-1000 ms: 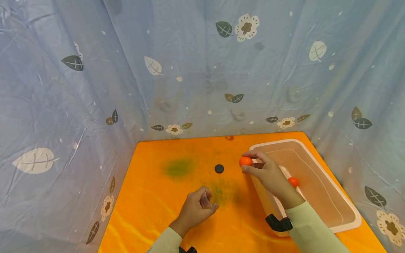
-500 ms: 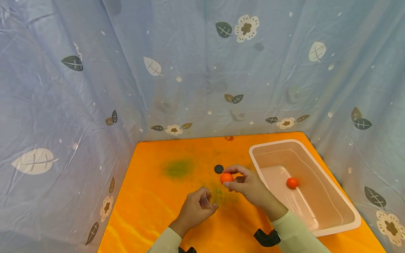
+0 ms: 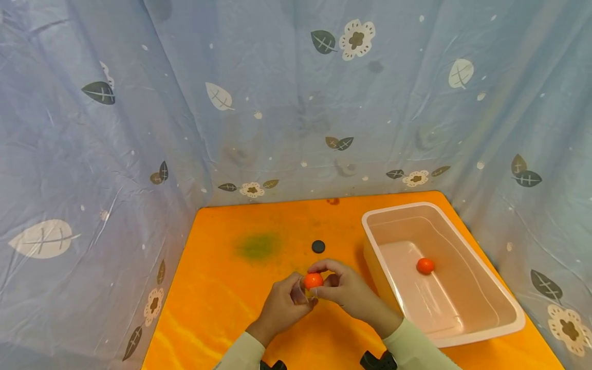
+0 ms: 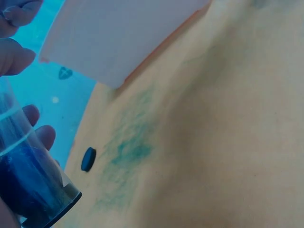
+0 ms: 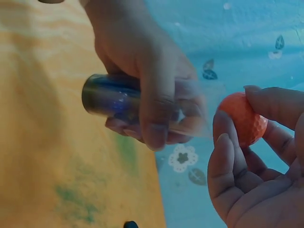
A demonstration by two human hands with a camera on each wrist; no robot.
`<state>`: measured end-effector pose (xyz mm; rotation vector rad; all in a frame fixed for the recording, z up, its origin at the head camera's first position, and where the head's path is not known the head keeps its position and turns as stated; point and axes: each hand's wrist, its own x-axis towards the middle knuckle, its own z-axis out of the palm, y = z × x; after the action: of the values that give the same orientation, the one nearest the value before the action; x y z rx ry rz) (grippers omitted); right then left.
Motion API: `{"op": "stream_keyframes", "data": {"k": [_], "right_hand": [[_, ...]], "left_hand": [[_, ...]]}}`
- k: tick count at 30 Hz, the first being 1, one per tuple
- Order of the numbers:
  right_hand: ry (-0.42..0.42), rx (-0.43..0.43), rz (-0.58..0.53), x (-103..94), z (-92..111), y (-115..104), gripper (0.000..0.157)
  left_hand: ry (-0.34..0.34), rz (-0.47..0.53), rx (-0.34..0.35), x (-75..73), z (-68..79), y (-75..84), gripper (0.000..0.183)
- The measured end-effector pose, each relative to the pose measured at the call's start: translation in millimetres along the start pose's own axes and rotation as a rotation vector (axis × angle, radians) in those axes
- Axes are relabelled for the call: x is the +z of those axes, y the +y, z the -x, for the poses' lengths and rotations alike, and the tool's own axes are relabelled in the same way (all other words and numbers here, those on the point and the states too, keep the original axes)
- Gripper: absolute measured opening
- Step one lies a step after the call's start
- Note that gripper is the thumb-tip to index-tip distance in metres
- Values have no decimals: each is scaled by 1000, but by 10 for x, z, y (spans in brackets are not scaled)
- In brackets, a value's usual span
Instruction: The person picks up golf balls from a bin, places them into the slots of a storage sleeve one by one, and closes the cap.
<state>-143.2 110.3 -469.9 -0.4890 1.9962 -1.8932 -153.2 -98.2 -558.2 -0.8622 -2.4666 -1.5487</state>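
An orange dimpled golf ball point(image 5: 242, 118) is pinched between the thumb and fingers of my right hand point(image 3: 347, 293). It sits at the mouth of a clear tube point(image 4: 26, 161); I cannot tell whether they touch. My left hand point(image 3: 284, 303) grips this tube, fingers wrapped round it. The tube has a dark end, and something dark blue shows in its lower part. Much of the tube is hidden by the left hand in the head view. A flat black disc point(image 3: 318, 246), like a cap, lies on the orange-covered table point(image 3: 222, 288) beyond both hands.
A pale pink plastic tub point(image 3: 386, 264) stands at the right of the table. Inside lies another orange ball point(image 3: 425, 265). A blue patterned curtain point(image 3: 287, 103) encloses the back and sides. Green smudges point(image 3: 259, 245) mark the table cover.
My right hand has moved from above the tub's left rim leftward and toward me, carrying the golf ball to the tube. My left hand has stayed nearly still.
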Motion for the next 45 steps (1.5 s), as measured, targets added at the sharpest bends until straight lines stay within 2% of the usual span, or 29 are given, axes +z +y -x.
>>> {"op": "stream_keyframes", "data": {"k": [5,16,22,26,33,40,45], "right_hand": [[10,-1,89,19,5,13,36],[12,3,86,14,20,-5,33],[14,-10,115,-10,8,-18,33],[48,-41,131,-51,7,-84,32],[102,-132,99,-198,10,-259,31],[193,-54,167,-282,115,-659,30],[232,-66,173,-444,81,-523,32]], "left_hand": [[-1,4,7,11,1,-10,29],[-16,16,-45,21,34,-9,29],[-21,28,-46,21,41,9,29],[-18,21,-43,19,35,23,29],[-23,28,-64,12,28,35,30],[-29,47,-86,3,35,40,31],[-34,53,-120,4,42,50,30]]}}
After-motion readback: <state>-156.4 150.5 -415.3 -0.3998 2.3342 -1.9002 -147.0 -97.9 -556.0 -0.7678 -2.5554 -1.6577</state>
